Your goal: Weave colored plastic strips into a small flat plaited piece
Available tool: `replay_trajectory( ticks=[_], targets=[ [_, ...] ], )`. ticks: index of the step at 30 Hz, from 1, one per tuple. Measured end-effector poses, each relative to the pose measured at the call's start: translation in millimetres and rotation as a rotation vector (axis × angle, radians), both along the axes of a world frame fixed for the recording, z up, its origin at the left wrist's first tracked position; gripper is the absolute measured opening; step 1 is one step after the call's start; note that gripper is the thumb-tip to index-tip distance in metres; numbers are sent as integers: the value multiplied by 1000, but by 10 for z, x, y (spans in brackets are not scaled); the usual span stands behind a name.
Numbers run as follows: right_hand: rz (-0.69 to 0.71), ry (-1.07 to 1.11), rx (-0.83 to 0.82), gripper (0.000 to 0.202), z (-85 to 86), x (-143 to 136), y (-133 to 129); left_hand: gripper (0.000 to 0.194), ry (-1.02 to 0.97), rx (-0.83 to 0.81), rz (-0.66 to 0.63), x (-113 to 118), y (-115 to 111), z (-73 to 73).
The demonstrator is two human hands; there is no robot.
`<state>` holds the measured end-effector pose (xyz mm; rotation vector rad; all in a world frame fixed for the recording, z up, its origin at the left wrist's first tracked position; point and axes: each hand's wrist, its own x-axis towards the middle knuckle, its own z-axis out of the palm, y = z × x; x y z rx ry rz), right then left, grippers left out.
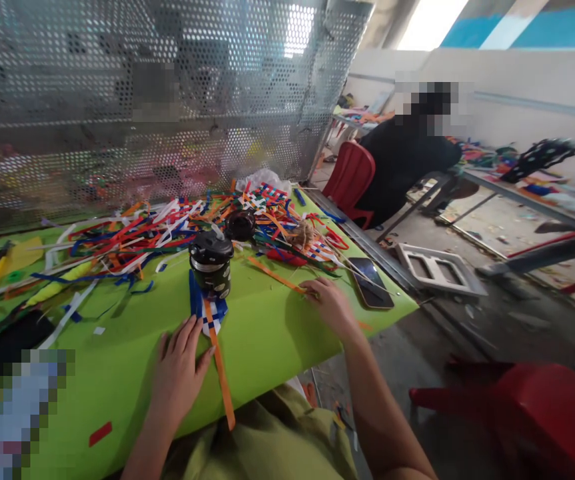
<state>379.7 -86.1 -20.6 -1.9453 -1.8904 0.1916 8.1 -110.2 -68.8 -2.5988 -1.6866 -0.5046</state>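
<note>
Left hand [180, 370] is lying flat on the green table [267, 340], fingers spread and gripping nothing, its fingertips touching the near edge of a small woven patch [210, 315] of blue, white and orange strips. One long orange strip [221, 373] is running from the patch past the thumb and hanging over the table edge. Right hand [330, 303] is resting well apart from the left, fingers curled down on the end of another orange strip [277, 277] — whether it is pinching it cannot be told. A black lidded jar [211, 263] is standing upright just beyond the patch, between the two hands. Behind the jar a pile of coloured strips [167, 233] is spreading across the table. A phone [371, 283] is lying just outside the right hand. Farther off, a person in dark clothing [402, 160] is sitting on a red chair [350, 177].
</note>
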Motion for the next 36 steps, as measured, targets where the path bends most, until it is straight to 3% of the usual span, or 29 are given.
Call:
replay_trajectory(
  ticks=[14,20,24,29,36],
  targets=[
    [25,21,4,7,78,-95,79,49,-6,36,1,21,6,-65],
    [5,185,13,4,121,-10,155,47,-8,21,18,52,3,-42],
    [-54,229,124,13,279,60,415,47,-4,24,30,69,6,-25],
    [-9,230,140,18,464,-67,949,47,-19,28,29,74,9,-9],
    [-9,130,241,23,540,-278,1588,48,-23,-6,43,102,18,58]
  ],
)
